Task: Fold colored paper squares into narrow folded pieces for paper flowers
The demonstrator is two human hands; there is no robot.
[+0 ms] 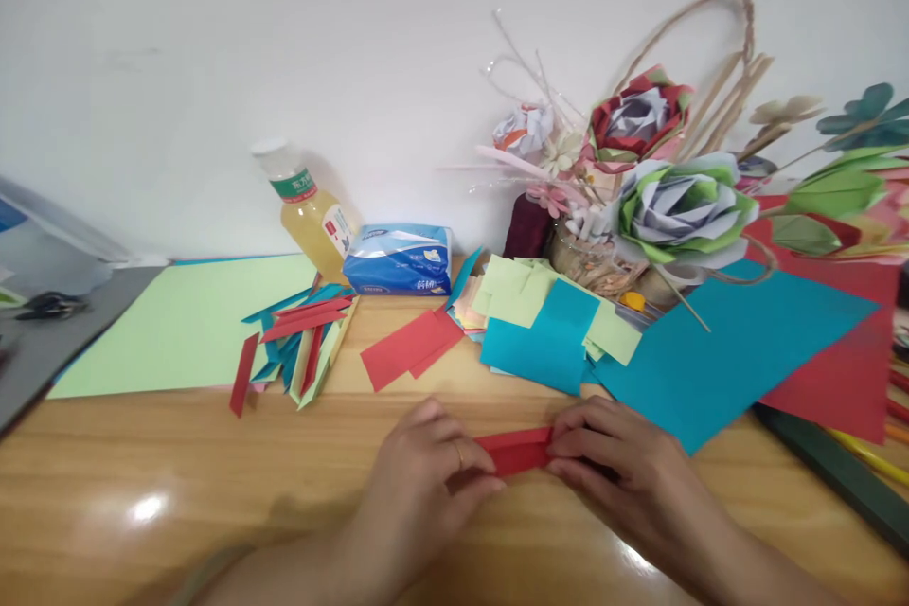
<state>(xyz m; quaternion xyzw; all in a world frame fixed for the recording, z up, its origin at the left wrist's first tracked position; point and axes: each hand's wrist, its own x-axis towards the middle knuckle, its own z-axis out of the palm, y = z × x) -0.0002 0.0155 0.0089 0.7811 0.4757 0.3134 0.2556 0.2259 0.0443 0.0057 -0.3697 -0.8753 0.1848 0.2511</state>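
Note:
Between my two hands is a red paper strip (517, 454), creased lengthwise, with a folded flap along its far edge. My left hand (433, 473) pinches its left end, and a ring shows on one finger. At the right end, my right hand (617, 459) grips the paper between thumb and fingers. Just beyond lie flat red paper pieces (408, 346) and a stack of cut papers with a blue piece (543, 341) and light green pieces (522, 294). To the left is a pile of folded red, blue and green paper strips (302, 336).
A bottle of yellow drink (316, 218) and a blue tissue pack (398, 260) stand by the wall. Paper flowers (682, 208) rise at the back right above large blue (739, 350) and red sheets (845, 369). Light green sheets (163, 331) lie left, near a grey mat (120, 303).

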